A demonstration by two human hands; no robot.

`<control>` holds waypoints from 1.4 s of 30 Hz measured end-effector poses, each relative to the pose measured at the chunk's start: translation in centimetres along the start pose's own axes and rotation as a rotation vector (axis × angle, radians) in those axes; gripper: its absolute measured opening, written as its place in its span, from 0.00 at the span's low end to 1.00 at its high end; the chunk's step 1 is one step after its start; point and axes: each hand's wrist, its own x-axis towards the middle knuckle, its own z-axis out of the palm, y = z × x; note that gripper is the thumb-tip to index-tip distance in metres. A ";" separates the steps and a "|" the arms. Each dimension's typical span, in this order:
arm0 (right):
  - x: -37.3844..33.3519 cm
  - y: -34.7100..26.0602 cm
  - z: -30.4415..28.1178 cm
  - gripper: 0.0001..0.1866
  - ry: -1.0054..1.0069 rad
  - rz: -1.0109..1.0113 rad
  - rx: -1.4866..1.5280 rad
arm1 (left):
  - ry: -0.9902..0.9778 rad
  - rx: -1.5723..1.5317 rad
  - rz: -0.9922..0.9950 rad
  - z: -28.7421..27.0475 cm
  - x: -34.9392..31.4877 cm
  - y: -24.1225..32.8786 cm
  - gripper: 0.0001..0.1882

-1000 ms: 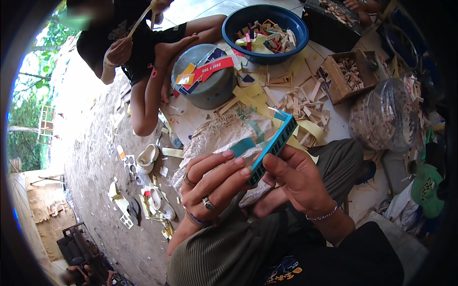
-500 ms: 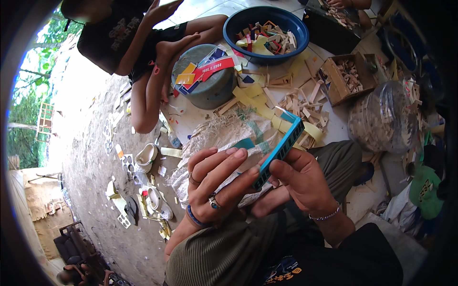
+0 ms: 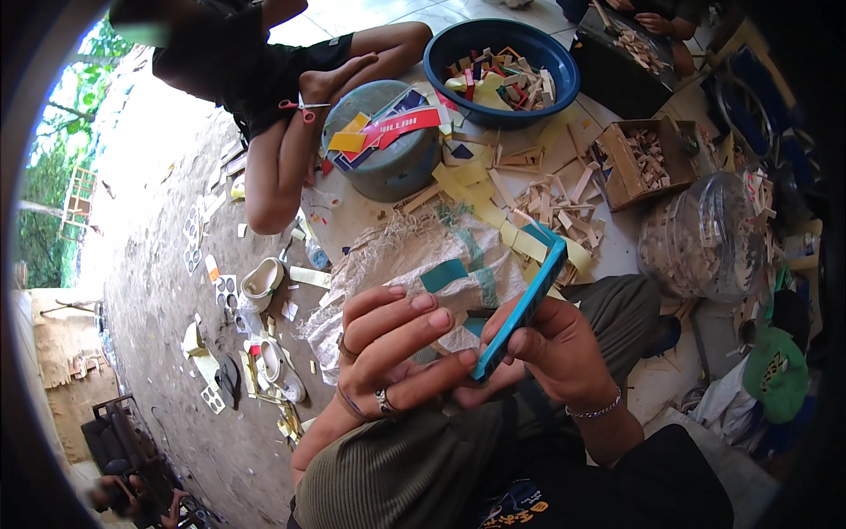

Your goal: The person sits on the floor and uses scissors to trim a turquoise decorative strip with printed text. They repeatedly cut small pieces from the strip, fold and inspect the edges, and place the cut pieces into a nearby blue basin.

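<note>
A long teal bar with print on its side and a short angled arm at its far end [image 3: 527, 304] is held slantwise over my lap. My right hand [image 3: 564, 348] pinches it along its middle from the right, thumb on the near face. At the lower end, my left hand [image 3: 397, 348] presses its index fingertip against the bar, the other fingers spread loosely above; its thumb is mostly hidden. Beneath lies a whitish woven sack [image 3: 379, 256], with a loose teal paper strip [image 3: 443, 275] on top.
Ahead stands an upturned tub [image 3: 397, 167] bearing coloured printed strips [image 3: 401, 128]. Beyond it is a blue basin [image 3: 432, 84] of wooden pieces. Loose wood sticks [image 3: 560, 207], a carton [image 3: 617, 181] and a clear container [image 3: 692, 242] lie right. Another person sits opposite, red-handled scissors [image 3: 304, 108] by their leg.
The bar has turned in my fingers, so its narrow edge shows more and its printed face less. My left hand has shifted slightly down. The person opposite has moved their arms.
</note>
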 end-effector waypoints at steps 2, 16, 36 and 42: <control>0.0 0.0 -0.1 0.18 -0.012 0.032 -0.007 | 0.008 0.029 0.050 0.1 -0.1 -0.2 0.23; 1.4 -1.0 -3.8 0.14 -0.194 -0.094 -0.158 | -0.243 -0.318 -0.181 0.3 1.2 -0.7 0.23; 5.3 8.4 -14.3 0.17 -0.067 -0.043 -1.506 | 0.006 -0.166 -0.265 -0.2 -0.7 -2.0 0.21; 2.2 15.5 -17.8 0.21 -0.093 -0.049 -1.818 | 0.008 -0.148 -0.212 -0.9 -0.8 -2.2 0.18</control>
